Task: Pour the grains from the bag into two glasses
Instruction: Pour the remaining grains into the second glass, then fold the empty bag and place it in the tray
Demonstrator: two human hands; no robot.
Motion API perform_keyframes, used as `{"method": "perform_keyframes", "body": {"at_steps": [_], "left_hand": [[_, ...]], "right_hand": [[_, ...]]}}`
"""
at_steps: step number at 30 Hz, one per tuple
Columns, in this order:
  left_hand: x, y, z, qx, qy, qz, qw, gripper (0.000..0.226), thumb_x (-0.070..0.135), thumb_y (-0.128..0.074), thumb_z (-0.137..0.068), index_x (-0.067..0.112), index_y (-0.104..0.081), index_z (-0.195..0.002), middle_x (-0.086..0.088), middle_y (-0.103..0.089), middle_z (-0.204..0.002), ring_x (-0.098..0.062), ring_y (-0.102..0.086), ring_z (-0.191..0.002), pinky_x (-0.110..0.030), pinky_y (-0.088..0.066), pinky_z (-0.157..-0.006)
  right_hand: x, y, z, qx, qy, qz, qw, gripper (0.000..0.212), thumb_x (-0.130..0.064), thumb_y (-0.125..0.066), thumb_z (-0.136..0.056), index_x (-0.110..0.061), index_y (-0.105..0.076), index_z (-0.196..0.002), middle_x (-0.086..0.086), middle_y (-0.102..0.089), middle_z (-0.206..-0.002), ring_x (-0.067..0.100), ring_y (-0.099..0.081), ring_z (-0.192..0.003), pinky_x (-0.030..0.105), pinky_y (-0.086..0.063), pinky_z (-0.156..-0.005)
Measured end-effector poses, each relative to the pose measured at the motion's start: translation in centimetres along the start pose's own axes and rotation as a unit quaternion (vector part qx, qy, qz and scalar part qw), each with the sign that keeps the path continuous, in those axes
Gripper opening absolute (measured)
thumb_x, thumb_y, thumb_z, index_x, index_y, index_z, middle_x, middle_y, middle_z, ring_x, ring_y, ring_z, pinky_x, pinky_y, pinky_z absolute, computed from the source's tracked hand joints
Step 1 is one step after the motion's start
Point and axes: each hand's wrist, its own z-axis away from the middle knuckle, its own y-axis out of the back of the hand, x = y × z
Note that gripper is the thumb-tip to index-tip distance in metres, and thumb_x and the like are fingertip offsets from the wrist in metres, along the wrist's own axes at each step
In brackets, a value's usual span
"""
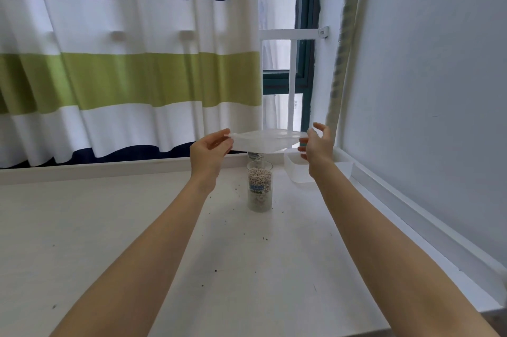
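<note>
A clear plastic bag [264,139] hangs flat in the air, stretched between my two hands. My left hand [210,151] pinches its left end and my right hand [317,146] pinches its right end. The bag looks empty. Directly under it stands a tall glass [259,185] full of pale grains, with a blue label on its side. A second glass [255,156] stands just behind it, mostly hidden by the bag and the front glass. Both glasses rest on the white table [137,227].
A clear plastic box [297,170] sits at the back right near the wall. Small dark specks and stray grains lie scattered around the glasses. A striped curtain [123,62] hangs behind the table, and a white wall [425,89] runs along the right.
</note>
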Motion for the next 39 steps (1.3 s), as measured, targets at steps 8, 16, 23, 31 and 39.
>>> {"method": "perform_keyframes", "body": {"at_steps": [8,16,23,31,39], "left_hand": [[0.6,-2.1,0.1,0.045,-0.068,-0.045,0.996,0.019,0.007,-0.069,-0.083,-0.001,-0.071,-0.101,-0.002,-0.069,-0.079,-0.013,-0.067,-0.075,-0.016,-0.056,-0.074],[1.7,-4.5,0.5,0.024,-0.126,-0.108,0.986,0.011,0.011,-0.074,-0.08,0.006,-0.072,-0.09,-0.004,-0.065,-0.092,-0.019,-0.068,-0.078,-0.022,-0.056,-0.076],[2.8,-5.9,0.4,-0.024,-0.154,-0.096,0.983,0.008,0.01,-0.074,-0.079,0.008,-0.071,-0.086,0.0,-0.057,-0.092,-0.017,-0.066,-0.076,-0.024,-0.057,-0.077],[3.1,-7.7,-0.2,-0.052,-0.176,-0.131,0.974,0.006,0.013,-0.073,-0.081,0.008,-0.071,-0.084,-0.003,-0.059,-0.097,-0.009,-0.063,-0.074,-0.023,-0.056,-0.078],[3.3,-8.4,-0.8,-0.01,-0.137,-0.045,0.99,0.005,0.011,-0.07,-0.084,0.006,-0.068,-0.086,-0.005,-0.062,-0.102,-0.013,-0.062,-0.083,-0.023,-0.058,-0.075]], "right_hand": [[-0.5,-1.4,1.6,-0.03,0.214,0.241,0.946,0.029,-0.011,-0.055,-0.088,-0.023,-0.06,-0.114,0.008,-0.036,-0.136,0.024,-0.032,-0.128,0.026,-0.03,-0.099],[-2.8,-2.7,3.4,-0.115,0.353,0.27,0.888,0.015,-0.03,-0.059,-0.091,-0.026,-0.069,-0.101,-0.009,-0.067,-0.11,0.013,-0.046,-0.115,0.028,-0.016,-0.082],[-3.3,-1.8,2.4,-0.078,0.395,0.247,0.881,0.015,-0.032,-0.062,-0.089,-0.021,-0.071,-0.093,-0.008,-0.07,-0.094,0.009,-0.052,-0.097,0.028,-0.02,-0.079],[-3.0,-0.1,0.4,-0.045,0.443,0.286,0.849,0.016,-0.029,-0.061,-0.09,-0.016,-0.07,-0.094,-0.004,-0.07,-0.096,0.013,-0.056,-0.098,0.027,-0.018,-0.083],[-0.7,4.2,-2.1,0.006,0.419,0.306,0.855,0.013,-0.022,-0.062,-0.09,-0.012,-0.07,-0.091,0.0,-0.071,-0.09,0.016,-0.06,-0.09,0.027,-0.021,-0.081]]}}
